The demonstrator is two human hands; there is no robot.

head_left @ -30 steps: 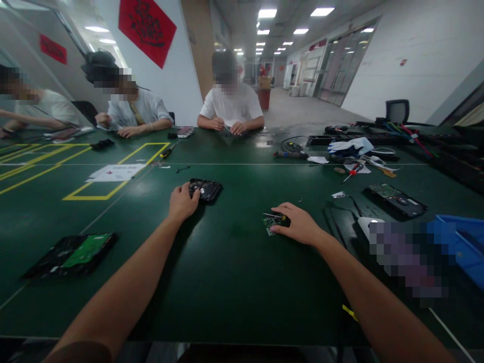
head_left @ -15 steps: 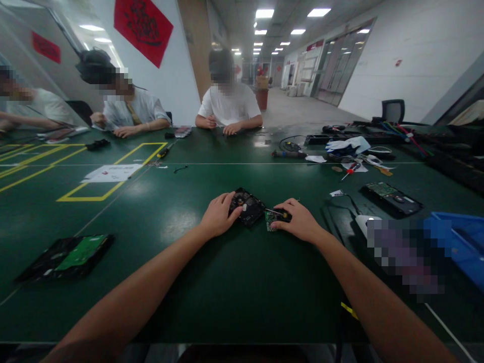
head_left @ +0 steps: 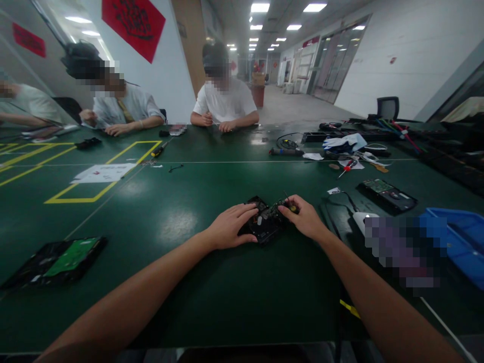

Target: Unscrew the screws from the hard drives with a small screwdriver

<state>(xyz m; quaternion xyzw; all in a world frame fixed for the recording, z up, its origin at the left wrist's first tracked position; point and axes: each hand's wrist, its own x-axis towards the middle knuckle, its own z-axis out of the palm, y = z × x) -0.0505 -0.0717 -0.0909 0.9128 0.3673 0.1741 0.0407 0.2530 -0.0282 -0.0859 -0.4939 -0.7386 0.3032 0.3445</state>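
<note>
A black hard drive (head_left: pixel 266 230) lies on the green table in front of me. My left hand (head_left: pixel 230 227) grips it from the left, fingers over the top edge and thumb at the near corner. Over the drive's right side, my right hand (head_left: pixel 302 214) pinches a small green circuit board (head_left: pixel 275 207), tilted against or just above the drive; whether they touch I cannot tell. The same hand also keeps a screwdriver (head_left: pixel 292 207) with a yellow-and-black handle in its fingers, its thin shaft pointing up.
Another hard drive (head_left: pixel 56 259) lies at the left, a further one (head_left: pixel 387 195) at the right. Near my right forearm are a white cabled device (head_left: pixel 361 222) and a blue bin (head_left: pixel 463 242). A red screwdriver (head_left: pixel 347 167) and gloves (head_left: pixel 346 143) lie farther back. Several people sit opposite.
My right hand has brought the circuit board from beside the drive up over its right side. The screwdriver shaft has swung from pointing left to pointing up. The drive has turned slightly.
</note>
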